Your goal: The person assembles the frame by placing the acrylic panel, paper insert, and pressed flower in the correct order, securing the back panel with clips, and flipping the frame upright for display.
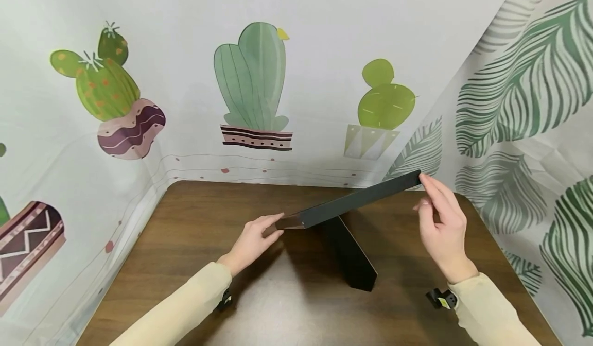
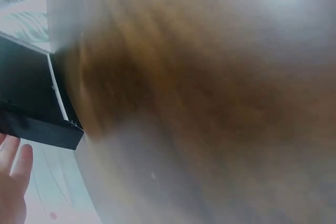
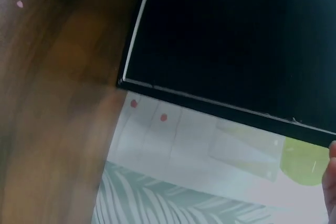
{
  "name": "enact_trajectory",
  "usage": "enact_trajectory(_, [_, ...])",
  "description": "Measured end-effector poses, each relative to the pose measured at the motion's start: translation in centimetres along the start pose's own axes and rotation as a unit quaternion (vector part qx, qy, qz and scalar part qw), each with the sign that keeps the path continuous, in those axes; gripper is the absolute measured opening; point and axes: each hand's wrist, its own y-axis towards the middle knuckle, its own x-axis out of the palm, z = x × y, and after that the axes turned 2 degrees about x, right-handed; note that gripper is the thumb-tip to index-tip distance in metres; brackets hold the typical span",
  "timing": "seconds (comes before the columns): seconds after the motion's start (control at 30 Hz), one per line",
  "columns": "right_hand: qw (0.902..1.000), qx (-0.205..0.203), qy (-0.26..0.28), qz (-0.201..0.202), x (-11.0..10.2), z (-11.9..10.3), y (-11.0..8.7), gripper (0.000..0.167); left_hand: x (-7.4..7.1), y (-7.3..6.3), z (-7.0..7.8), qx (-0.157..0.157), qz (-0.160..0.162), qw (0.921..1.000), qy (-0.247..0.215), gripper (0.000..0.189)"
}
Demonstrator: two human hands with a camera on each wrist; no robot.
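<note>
A black picture frame (image 1: 361, 199) stands slantwise on the table, seen mostly along its top edge. Its dark back (image 3: 220, 51) fills much of the right wrist view. From that back an easel leg (image 1: 352, 258) slopes down towards me. My left hand (image 1: 250, 240) pinches the frame's left end, fingers above and thumb below. In the left wrist view, its fingertips (image 2: 23, 153) are right at the frame's black edge. My right hand (image 1: 445, 225) touches the far right corner with extended fingertips, while its thumb stands away from the frame.
The frame is on a brown wooden table (image 1: 185, 263). White cloth walls (image 1: 315, 6) printed with cacti and leaves close in the back and both sides. A small black wrist camera (image 1: 441, 298) sits by my right cuff.
</note>
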Motion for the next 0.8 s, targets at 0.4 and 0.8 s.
enact_trajectory(0.4, [0.9831, 0.116, -0.049, -0.133, -1.0, 4.3, 1.8, 0.054, 0.7, -2.6, 0.6, 0.18, 0.024, 0.9833, 0.017, 0.038])
enact_trajectory(0.8, [0.978, 0.099, -0.067, -0.171, -1.4, 3.6, 1.9, 0.058, 0.7, -3.6, 0.7, 0.176, -0.032, 0.9823, 0.055, 0.033])
